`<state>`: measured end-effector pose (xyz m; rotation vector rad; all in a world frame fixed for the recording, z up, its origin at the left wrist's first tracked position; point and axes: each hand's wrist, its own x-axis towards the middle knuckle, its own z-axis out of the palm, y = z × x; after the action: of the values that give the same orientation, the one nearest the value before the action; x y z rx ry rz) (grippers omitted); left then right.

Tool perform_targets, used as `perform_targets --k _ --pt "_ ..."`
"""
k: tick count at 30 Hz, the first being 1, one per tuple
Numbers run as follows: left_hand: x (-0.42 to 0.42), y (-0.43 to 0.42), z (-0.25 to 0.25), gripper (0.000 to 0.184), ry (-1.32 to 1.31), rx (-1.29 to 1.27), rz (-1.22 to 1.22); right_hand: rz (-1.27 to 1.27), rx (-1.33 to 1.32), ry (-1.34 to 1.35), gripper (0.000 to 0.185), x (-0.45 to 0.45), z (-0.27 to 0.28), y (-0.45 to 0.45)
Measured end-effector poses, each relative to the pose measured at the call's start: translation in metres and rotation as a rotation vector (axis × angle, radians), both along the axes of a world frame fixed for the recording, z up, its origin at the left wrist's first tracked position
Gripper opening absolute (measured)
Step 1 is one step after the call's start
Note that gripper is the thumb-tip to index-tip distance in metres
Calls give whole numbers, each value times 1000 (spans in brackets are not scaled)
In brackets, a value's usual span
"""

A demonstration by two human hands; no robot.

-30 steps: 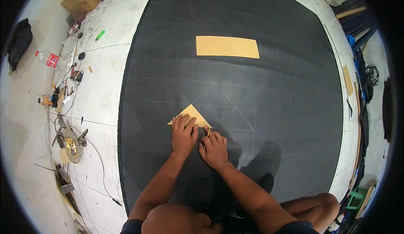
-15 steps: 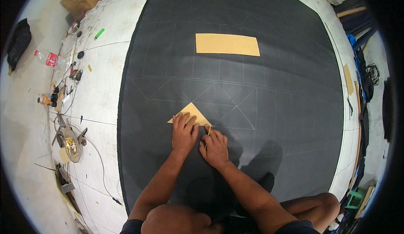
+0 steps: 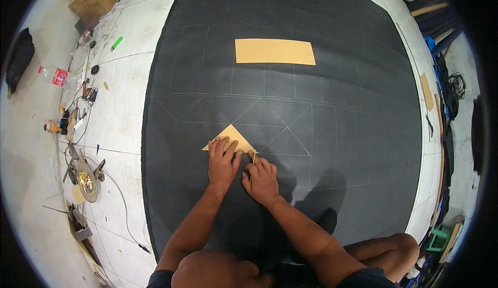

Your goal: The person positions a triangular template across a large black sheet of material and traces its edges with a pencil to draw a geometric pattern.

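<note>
A tan triangular card template [image 3: 231, 135] lies on the large dark cloth [image 3: 249, 205], which carries thin pale drawn lines. My left hand [image 3: 223, 164] presses on the triangle with fingers spread flat, covering its lower middle. Just right of it, my right hand [image 3: 262, 179] is closed round a thin yellow pen [image 3: 254, 158]. The pen stands nearly upright, its tip at the triangle's right corner. Pale lines form crossing triangles to the right of the template.
Farther up the cloth lies a tan rectangular card [image 3: 275, 51]. On the white floor at left are a green lighter [image 3: 116, 43], a plastic bottle [image 3: 53, 75], cables and an oval dish [image 3: 87, 180] of small bits. A green stool [image 3: 439, 239] stands at lower right.
The view has shifted slightly, so the cloth and cards appear a little farther left. Both hands keep their places at the triangle, with the pen still at its right corner.
</note>
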<state>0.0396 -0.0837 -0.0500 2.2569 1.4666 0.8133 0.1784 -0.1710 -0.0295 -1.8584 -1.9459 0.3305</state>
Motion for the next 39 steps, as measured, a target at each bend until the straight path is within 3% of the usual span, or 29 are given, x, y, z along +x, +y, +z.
perform_targets --k 26,28,31,35,37,39 --pt "5 1 6 32 111 85 -1 -17 -125 131 38 1 13 6" --pt "7 2 10 33 100 58 17 -144 -9 399 30 8 15 19" --pt "6 -2 13 35 100 0 20 -182 -74 648 33 12 33 62" --pt "3 -3 10 43 114 -61 -17 -69 -223 655 35 0 56 122" --pt "2 -4 5 48 99 -99 -16 207 -253 521 35 -9 47 139" --pt "4 -3 3 62 -77 -185 11 232 -351 540 34 -20 49 144"
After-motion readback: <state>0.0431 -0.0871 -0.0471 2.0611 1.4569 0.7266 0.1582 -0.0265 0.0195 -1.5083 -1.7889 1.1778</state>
